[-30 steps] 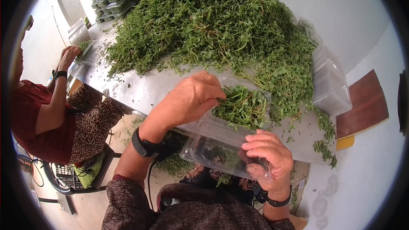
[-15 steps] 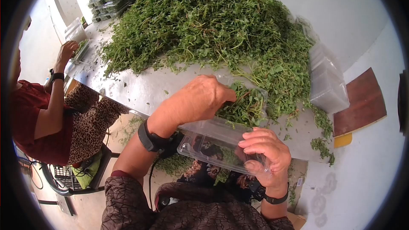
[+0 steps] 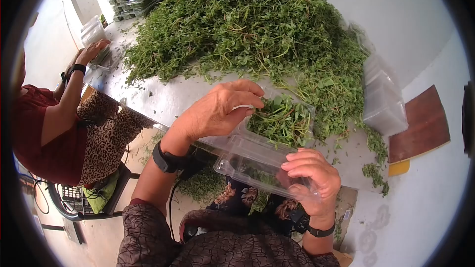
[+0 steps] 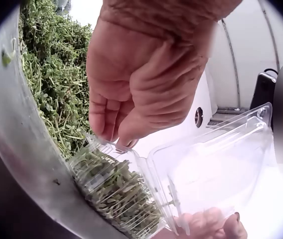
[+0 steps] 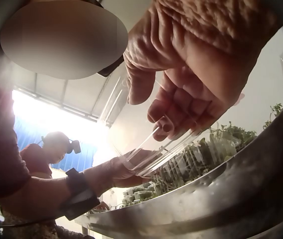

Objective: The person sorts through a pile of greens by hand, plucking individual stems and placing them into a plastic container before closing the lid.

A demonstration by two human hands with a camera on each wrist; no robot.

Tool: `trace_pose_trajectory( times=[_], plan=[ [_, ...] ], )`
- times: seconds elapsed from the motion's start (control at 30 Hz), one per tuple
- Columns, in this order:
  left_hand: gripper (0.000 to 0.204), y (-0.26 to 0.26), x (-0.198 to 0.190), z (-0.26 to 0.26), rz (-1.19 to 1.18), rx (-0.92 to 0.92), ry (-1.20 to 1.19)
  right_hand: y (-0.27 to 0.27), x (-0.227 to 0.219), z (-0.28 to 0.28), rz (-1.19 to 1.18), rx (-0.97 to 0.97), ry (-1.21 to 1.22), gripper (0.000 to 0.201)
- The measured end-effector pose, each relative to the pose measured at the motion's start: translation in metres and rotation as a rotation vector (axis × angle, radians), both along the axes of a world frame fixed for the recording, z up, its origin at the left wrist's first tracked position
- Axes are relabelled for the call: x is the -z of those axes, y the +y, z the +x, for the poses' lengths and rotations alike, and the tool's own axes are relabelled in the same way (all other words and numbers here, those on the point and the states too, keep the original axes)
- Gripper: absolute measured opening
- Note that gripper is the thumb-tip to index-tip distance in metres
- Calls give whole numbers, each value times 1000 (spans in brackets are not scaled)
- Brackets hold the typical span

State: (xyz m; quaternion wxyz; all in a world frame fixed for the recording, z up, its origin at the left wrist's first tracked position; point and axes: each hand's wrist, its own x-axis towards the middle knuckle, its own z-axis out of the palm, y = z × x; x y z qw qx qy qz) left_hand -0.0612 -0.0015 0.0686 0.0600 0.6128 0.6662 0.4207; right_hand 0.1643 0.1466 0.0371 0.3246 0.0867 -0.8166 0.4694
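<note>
Overhead, left hand (image 3: 217, 109) hovers with loosely bent fingers over the herb-filled clamshell (image 3: 279, 121) at the metal table (image 3: 163, 101) edge, near the herb pile (image 3: 257, 24). Left wrist view: fingertips just above the tray rim, holding nothing. Right wrist view: right hand (image 5: 191, 94) pinches the open lid (image 5: 146, 149)

The heap of herbs (image 3: 247, 24) runs off the top edge of the head view, and it hides the tabletop (image 3: 163, 101) beneath it and the lower part of the stack of empty boxes (image 3: 383, 99) at its right. In the right wrist view the right hand (image 5: 191, 84) covers most of the box lid (image 5: 154, 144), and the bright sky washes out what lies behind. The second person's (image 3: 47, 133) face is cut off at the left edge of the head view.
</note>
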Motion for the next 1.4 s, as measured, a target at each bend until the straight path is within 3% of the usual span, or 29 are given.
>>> trace_pose_trajectory(
  times=[0.33,0.7,0.93,1.0,1.13,1.3,1.4],
  plan=[
    [22,-3,1,4,-49,-73,77,0,0,4,19,15,-13,23],
    [16,24,-5,5,-137,79,417,1,-1,-1,-7,6,-9,21],
    [16,28,-4,4,-189,116,369,2,-1,0,-10,-7,-7,22],
    [19,27,-5,2,-90,84,236,2,-1,0,-14,-2,-7,23],
    [23,36,-15,11,-1,60,292,1,-1,0,-19,-4,-13,22],
    [36,57,-12,26,-8,355,436,0,-2,0,-16,-3,-27,21],
    [41,62,-5,28,-141,441,432,-5,-3,1,-73,40,-52,38]
  ],
)
